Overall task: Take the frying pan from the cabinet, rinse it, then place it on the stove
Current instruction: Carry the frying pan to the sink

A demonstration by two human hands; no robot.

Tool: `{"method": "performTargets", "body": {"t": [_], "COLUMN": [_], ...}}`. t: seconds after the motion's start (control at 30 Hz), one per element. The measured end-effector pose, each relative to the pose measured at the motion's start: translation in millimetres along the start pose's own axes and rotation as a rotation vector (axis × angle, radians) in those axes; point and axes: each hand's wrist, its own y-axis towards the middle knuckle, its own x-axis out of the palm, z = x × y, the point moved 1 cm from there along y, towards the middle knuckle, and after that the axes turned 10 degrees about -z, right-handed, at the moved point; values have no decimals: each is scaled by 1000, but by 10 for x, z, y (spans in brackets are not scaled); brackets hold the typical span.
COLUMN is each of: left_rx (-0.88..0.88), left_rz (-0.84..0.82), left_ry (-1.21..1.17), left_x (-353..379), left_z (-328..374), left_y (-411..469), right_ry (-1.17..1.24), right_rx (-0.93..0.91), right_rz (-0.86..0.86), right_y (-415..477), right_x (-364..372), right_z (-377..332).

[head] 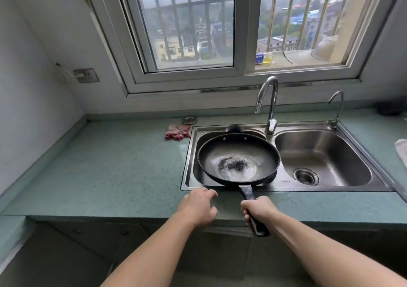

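Note:
A black frying pan (239,158) hangs over the left basin of a steel double sink (323,154). Its inside holds a little water and a dark patch in the middle. My right hand (258,208) grips the pan's black handle, which sticks out toward me over the counter's front edge. My left hand (199,205) hovers over the counter just left of the handle, fingers loosely curled and holding nothing. A tall chrome tap (269,104) stands behind the sink with its spout over the left basin. No stove is in view.
A green speckled counter (99,165) runs left of the sink. A pink rag (177,132) and a small metal disc (189,120) lie near the sink's back left corner. A thin second tap (337,108) stands at the back right. A barred window is behind.

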Motion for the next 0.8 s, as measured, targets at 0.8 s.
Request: {"method": "performTargets", "body": {"t": [0.8], "left_rx": [82], "left_rz": [-41], "left_ry": [-29], "left_x": [-130], "left_z": [-199], "left_y": [602], "right_ry": [7], "right_rx": [-10], "right_rz": [55], "right_y": [536], "right_x": [225], "right_z": [104]}}
